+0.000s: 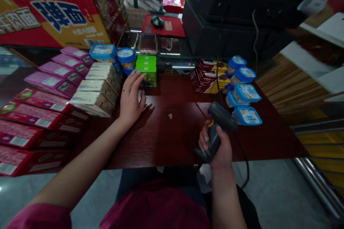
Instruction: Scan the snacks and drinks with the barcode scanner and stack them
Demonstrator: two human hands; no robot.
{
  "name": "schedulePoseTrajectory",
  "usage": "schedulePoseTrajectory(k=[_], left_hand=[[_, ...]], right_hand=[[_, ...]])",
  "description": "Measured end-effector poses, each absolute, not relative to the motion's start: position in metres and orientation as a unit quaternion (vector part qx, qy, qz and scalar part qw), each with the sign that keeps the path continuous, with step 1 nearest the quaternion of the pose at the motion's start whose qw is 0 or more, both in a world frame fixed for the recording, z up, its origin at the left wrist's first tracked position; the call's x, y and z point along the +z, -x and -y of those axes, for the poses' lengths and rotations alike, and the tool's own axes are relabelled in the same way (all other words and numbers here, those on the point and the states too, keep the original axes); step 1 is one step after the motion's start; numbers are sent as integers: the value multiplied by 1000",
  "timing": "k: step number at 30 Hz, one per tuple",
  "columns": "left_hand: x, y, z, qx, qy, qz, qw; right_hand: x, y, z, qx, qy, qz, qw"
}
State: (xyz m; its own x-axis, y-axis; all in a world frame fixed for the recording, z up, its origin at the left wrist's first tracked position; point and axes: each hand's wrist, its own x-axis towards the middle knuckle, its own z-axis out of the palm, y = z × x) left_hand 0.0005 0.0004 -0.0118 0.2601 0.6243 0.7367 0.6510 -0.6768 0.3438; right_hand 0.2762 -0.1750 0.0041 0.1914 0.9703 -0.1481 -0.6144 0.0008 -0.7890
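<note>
My right hand (215,145) is closed round the handle of a dark barcode scanner (219,123), held just above the near edge of the dark red counter (172,132); its cable runs down to the right. My left hand (131,98) lies open on the counter with fingers stretched toward a green box (146,69), fingertips nearly touching it. It holds nothing. Beige cartons (98,86) are stacked just left of that hand.
Pink boxes (61,71) and red boxes (32,125) lie in rows at the left. Blue-lidded tubs (245,96) and a pile of flat packets (209,77) sit at the right. A black register (231,18) stands behind. A large noodle carton (53,18) is at back left; a person sits beyond.
</note>
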Motion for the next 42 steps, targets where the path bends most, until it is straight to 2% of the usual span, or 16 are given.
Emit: schedulePoseTrajectory(k=[6,12,18,26,32,36,42], left_hand=[[-33,-7,-44,-536,686,481,-103],[-62,-6,-71,-528,653,504,-201],[-45,-9,-63,-503,640,515,-268],[-14,-17,-25,-511,522,402,-553],[2,-34,10,-437,371,305,-760],[1,-41,16,-404,347,298,-792],[-9,-44,11,-423,365,305,-771]], right_hand=[[3,-242,169,611,427,265,611],[3,-243,170,604,439,260,612],[2,-243,169,598,438,263,617],[-2,-249,176,627,412,292,593],[-5,-250,177,630,400,297,595],[-6,-250,177,630,402,293,596],[-4,-248,179,630,399,290,599]])
